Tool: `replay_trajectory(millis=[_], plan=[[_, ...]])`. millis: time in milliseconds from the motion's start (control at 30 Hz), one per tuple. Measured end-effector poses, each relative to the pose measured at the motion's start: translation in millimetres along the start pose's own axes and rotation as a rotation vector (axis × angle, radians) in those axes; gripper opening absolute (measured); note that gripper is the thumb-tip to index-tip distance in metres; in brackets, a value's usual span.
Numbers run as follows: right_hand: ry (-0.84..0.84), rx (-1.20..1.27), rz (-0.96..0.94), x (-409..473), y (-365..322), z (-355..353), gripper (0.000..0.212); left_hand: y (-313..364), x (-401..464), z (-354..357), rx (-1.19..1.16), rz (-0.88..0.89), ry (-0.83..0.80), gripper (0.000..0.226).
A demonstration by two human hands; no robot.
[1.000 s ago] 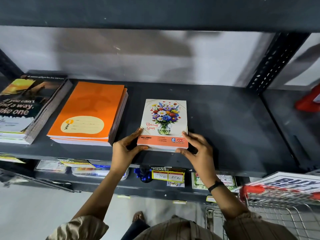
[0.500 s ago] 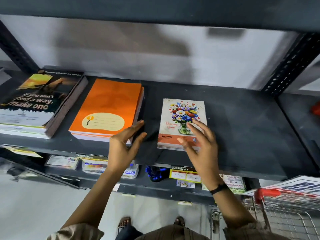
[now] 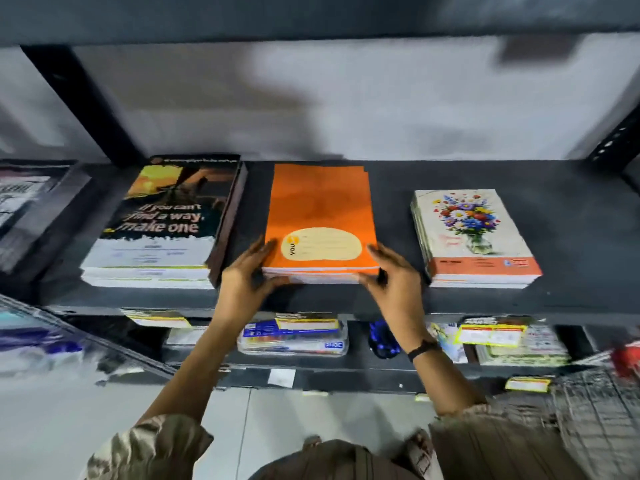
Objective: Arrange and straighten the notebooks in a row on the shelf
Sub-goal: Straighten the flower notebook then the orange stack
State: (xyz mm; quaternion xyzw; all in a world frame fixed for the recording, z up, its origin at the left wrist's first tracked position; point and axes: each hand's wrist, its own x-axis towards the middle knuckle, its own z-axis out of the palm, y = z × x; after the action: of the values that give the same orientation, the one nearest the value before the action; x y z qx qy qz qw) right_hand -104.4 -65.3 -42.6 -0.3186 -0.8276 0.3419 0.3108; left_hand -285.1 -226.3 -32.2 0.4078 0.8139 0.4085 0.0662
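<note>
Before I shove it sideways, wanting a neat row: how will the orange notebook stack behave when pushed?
The orange notebook stack likely shears rather than sliding as one: its far corners look fanned. Lying flat on the shelf, it should not tip.

The single head view looks forward and down, close onto the shelf (image 3: 519, 306) front.

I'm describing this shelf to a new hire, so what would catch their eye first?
The bright orange notebook stack at the middle of the shelf, with the left grip and right grip pressing its near corners. A floral notebook stack lies to its right, a dark motto-cover stack to its left.
</note>
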Motion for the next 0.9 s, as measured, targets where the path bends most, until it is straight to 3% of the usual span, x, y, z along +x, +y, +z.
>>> replay_trajectory(millis=[100, 433, 667, 900], plan=[[0.052, 0.052, 0.003, -5.4, -1.9, 0.5, 0.047, -4.1, 3.8, -0.3, -0.130, -0.018, -0.016, 0.060], [0.123, 0.171, 0.086, -13.4, -0.4, 7.8, 0.038, -10.9, 1.5, 4.0, -0.128, 0.029, 0.052, 0.057], [0.054, 0.147, 0.088, -9.0, 0.7, 0.0, 0.041, -4.8, -2.9, 7.6, -0.165, -0.022, 0.096, 0.053], [0.108, 0.165, 0.085, -9.9, 0.3, 2.8, 0.039, -3.0, -6.9, 14.7, -0.171, -0.044, 0.167, 0.051]])
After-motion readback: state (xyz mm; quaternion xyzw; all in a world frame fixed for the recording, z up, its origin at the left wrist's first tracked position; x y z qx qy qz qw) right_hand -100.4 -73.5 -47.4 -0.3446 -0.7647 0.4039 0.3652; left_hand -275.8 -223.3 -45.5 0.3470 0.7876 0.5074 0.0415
